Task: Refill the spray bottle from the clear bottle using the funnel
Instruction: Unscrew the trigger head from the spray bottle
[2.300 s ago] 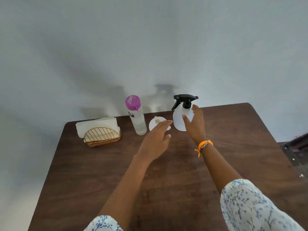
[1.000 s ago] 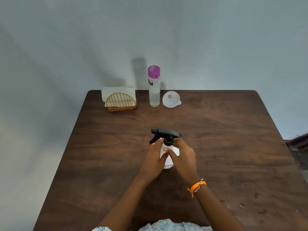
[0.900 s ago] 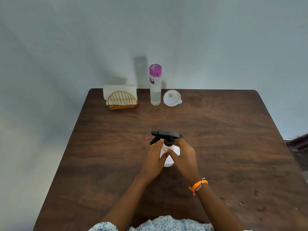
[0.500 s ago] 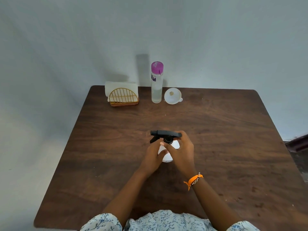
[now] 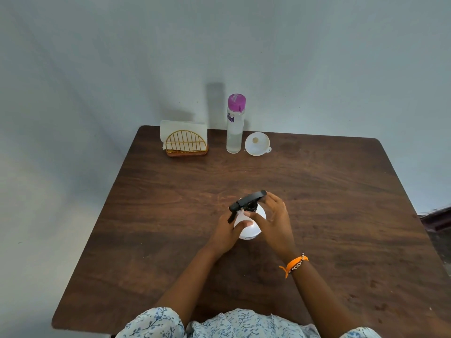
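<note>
The spray bottle (image 5: 250, 222) stands mid-table between both hands: the left hand (image 5: 225, 231) curls round its white body at 9 o'clock, the right hand (image 5: 275, 222) grips its black trigger head at 3 o'clock; clear bottle (image 5: 234, 125) and funnel (image 5: 257, 144) stand far off at 12 o'clock

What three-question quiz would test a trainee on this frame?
1. True or false: the funnel sits in the spray bottle.
2. Which hand grips the bottle's white body? A) left hand B) right hand
3. Fill in: the clear bottle stands between the napkin holder and the ____.

Key: 1 false, it lies on the table at the far edge. 2 A; the right hand works at the black trigger head. 3 funnel.
</note>
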`<state>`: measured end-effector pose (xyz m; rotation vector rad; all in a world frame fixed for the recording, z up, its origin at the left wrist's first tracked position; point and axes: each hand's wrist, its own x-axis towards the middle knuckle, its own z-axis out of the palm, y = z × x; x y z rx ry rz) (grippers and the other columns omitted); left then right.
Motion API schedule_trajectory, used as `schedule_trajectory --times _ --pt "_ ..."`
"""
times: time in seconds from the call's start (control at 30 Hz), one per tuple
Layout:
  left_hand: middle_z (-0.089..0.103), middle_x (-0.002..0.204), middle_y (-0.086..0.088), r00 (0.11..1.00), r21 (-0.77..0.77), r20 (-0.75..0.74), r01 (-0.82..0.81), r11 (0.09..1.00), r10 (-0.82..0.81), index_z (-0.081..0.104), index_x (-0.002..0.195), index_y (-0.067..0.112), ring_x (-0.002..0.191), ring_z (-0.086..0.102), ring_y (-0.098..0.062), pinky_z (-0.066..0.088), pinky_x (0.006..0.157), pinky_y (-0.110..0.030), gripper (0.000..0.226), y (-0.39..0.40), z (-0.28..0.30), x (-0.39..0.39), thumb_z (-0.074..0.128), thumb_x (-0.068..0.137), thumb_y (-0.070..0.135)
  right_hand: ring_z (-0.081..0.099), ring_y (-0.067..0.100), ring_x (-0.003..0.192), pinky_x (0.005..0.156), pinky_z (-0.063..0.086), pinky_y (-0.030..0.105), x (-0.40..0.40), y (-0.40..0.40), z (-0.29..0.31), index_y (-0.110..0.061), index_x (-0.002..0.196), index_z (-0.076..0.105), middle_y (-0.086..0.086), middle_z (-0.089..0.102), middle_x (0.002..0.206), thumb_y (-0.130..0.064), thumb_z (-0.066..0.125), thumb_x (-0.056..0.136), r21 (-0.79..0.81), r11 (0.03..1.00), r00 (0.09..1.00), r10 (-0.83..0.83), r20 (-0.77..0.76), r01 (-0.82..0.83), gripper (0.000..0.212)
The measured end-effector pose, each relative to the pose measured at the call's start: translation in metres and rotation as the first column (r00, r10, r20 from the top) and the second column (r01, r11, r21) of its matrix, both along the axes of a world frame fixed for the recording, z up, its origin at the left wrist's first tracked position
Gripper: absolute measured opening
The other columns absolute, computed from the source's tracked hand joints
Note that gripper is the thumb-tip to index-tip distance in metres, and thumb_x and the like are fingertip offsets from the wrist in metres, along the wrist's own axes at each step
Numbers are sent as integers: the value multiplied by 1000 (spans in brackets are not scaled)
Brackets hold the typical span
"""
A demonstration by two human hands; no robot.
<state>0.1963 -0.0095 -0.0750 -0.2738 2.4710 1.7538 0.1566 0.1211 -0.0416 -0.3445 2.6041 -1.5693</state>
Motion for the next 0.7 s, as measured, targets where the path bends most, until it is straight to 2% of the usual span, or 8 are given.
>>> schedule_trajectory --times 0.07,0.1,0.17,0.27,0.37,0.47,0.6,0.7 --pt "55 132 -3 1000 -13 -2 -3 1000 3 46 134 11 122 51 -17 43 103 -30 50 0 -1 -1 62 87 23 35 10 125 109 31 40 -3 6 1 -28 111 59 -17 49 121 -19 70 80 -24 994 994 107 34 -107 34" --pt "53 134 -4 1000 -28 -10 7 1000 -7 44 135 11 124 49 -18 41 105 -35 51 0 -1 -1 60 88 23 35 9 124 108 31 35 -4 8 0 -25 114 59 -18 48 123 -17 69 81 -14 991 990 137 26 -136 35" --pt "52 136 -4 1000 -39 -13 9 999 -10 44 136 11 126 48 -18 40 106 -36 50 1 1 -1 57 90 25 34 8 121 102 30 22 0 8 0 -28 117 54 -17 45 125 -13 70 79 6 990 990 140 14 -140 44" --pt "52 135 -7 999 -65 -33 -2 998 0 45 134 10 127 47 -20 38 108 -36 45 0 0 -1 54 92 21 36 -3 110 88 29 7 10 1 2 -43 106 43 -21 44 114 -15 77 71 -21 998 998 57 4 -57 56" --pt "57 130 -9 999 -64 -33 5 998 -7 48 131 8 122 51 -22 41 105 -40 41 -1 -2 -2 55 91 18 41 1 99 86 38 18 11 -9 2 -35 95 44 -17 46 100 -18 79 65 14 997 995 -73 -61 74 49" --pt "54 133 -6 1000 -59 -22 3 998 -5 45 134 8 125 49 -19 39 106 -33 45 -1 -3 -2 57 90 13 42 8 94 84 40 31 10 -13 1 -27 91 48 -12 46 97 -20 78 66 86 984 981 -145 -127 157 40" --pt "52 132 3 999 -48 -43 26 998 -28 46 132 13 121 48 -9 37 100 -17 42 -2 -3 -3 55 91 12 39 8 97 86 39 28 12 -9 -2 -20 99 57 -9 48 105 -27 68 70 99 989 983 -92 -161 108 31" --pt "51 137 2 999 -22 -20 26 999 -26 43 136 15 126 46 -12 37 105 -27 49 -3 -5 -2 58 90 22 36 1 109 88 31 13 11 -1 -4 -19 111 60 -13 43 114 -27 63 79 44 999 994 -3 -114 8 33"
